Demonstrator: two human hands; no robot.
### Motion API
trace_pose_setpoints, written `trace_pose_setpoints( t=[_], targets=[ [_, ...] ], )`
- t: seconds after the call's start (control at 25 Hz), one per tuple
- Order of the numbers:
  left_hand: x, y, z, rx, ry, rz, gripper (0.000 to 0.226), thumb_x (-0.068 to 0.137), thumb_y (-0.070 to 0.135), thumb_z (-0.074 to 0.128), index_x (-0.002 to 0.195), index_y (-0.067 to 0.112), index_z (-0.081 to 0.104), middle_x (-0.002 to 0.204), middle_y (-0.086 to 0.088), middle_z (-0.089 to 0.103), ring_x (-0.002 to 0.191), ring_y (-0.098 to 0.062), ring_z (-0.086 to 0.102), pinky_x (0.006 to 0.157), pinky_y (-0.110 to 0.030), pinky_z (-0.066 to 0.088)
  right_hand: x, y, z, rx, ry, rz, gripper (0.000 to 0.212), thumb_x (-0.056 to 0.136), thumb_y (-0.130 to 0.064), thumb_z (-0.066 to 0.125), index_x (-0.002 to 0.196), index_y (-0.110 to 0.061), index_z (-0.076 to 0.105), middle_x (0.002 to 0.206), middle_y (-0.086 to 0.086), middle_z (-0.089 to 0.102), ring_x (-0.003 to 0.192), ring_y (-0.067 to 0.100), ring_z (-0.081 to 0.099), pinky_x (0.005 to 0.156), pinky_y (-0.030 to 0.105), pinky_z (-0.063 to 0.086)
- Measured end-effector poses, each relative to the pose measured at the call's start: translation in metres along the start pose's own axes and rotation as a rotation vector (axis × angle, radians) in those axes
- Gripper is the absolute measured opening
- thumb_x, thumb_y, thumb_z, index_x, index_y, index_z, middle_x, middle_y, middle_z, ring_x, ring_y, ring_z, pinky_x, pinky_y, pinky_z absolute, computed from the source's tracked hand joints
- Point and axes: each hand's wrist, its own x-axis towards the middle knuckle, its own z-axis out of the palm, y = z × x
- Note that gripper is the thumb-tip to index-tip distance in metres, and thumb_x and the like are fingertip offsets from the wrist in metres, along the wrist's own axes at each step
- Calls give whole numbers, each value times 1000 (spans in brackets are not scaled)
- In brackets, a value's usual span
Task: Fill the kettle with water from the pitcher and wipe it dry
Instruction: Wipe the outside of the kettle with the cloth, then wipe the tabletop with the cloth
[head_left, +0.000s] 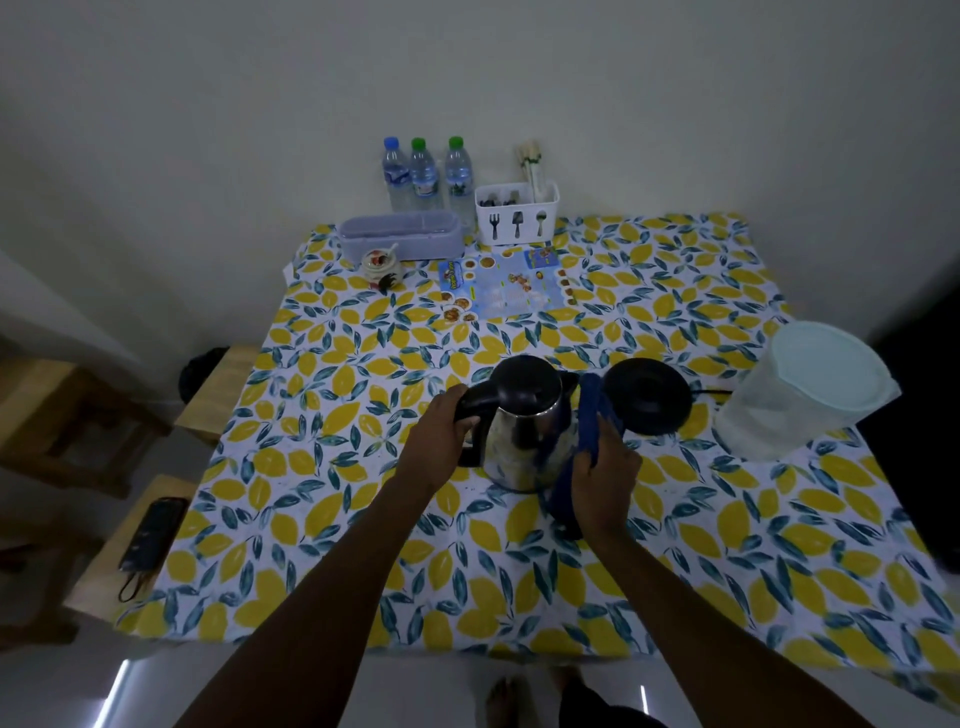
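A steel kettle (524, 436) with a black lid and black handle stands upright in the middle of the lemon-print table (363, 545). My left hand (441, 441) grips the handle on its left side. My right hand (608, 467) holds a blue cloth (592, 415) pressed against the kettle's right flank; the cloth's lower end trails onto the table. The round black kettle base (649, 397) lies just right of the kettle, with its cord running off to the right. A translucent plastic pitcher (800, 395) with a white lid stands at the right edge.
Three water bottles (423, 171), a white cutlery caddy (517, 213), a lilac lidded box (400, 236), a small ceramic jar (382, 265) and a blue menu sheet (504, 286) sit along the far side. Wooden stools stand left, one carrying a black phone (150, 532).
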Motion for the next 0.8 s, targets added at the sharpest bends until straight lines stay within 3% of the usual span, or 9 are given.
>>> trace_pose_setpoints(
  t=[0.08,0.16,0.32,0.44,0.64,0.8],
  targets=[
    [12,5,1,0,47,-23,39,99,26,45,136,14,40,119,-15,54,102,-32,54,80,-37,45,11,7,-3,-220,-107,65,52,94,-20,46,145,-16,36,145,14,44,114,42,45,81,52,48],
    [24,8,4,-12,95,-52,37,99,23,45,135,13,40,118,-17,54,100,-34,56,75,-36,44,20,15,-2,-383,-244,64,56,95,-22,48,148,-18,29,157,8,27,127,42,34,91,56,45],
    [44,14,10,-13,130,-101,39,99,21,45,136,10,39,119,-21,54,98,-36,56,72,-33,40,34,37,17,-592,-541,77,69,96,-35,45,152,-30,5,162,6,5,141,40,18,99,56,40],
    [52,9,15,-5,124,-140,41,100,22,45,138,11,37,122,-22,53,102,-37,56,75,-37,43,33,46,31,-607,-687,83,65,95,-54,34,150,-40,2,162,5,-7,145,38,3,106,59,26],
    [37,-2,15,-37,71,-145,58,99,9,40,150,22,15,147,-15,37,123,-31,48,88,-39,45,24,56,35,-609,-625,17,54,97,-48,28,148,-43,13,163,3,-1,145,37,5,107,61,24],
    [-12,-28,31,57,-47,-332,69,98,6,39,152,21,-1,156,-13,27,113,-37,57,87,-47,52,-3,50,41,-655,-646,-103,55,97,-46,31,149,-39,15,162,5,3,144,39,10,105,61,27]
  ],
)
